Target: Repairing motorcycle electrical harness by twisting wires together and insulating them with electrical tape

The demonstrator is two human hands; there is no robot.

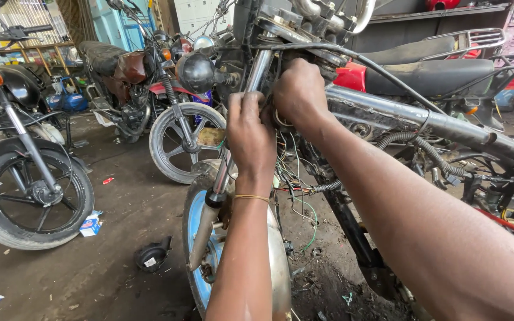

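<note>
So both my hands are up at the steering neck of this stripped motorcycle frame. My left hand is curled shut around the bundle of loose wires beside the fork tube. My right hand is clenched in there too, can't tell on what. Front wheel sits right below, another motorcycle parked behind.

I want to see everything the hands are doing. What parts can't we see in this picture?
- Head view: left hand fingertips, hidden behind the fork tube.
- Head view: what right hand grips, covered by its own knuckles.
- Head view: front wheel bottom, cut off by the lower edge.
- Head view: wire ends, too thin to follow.
</note>
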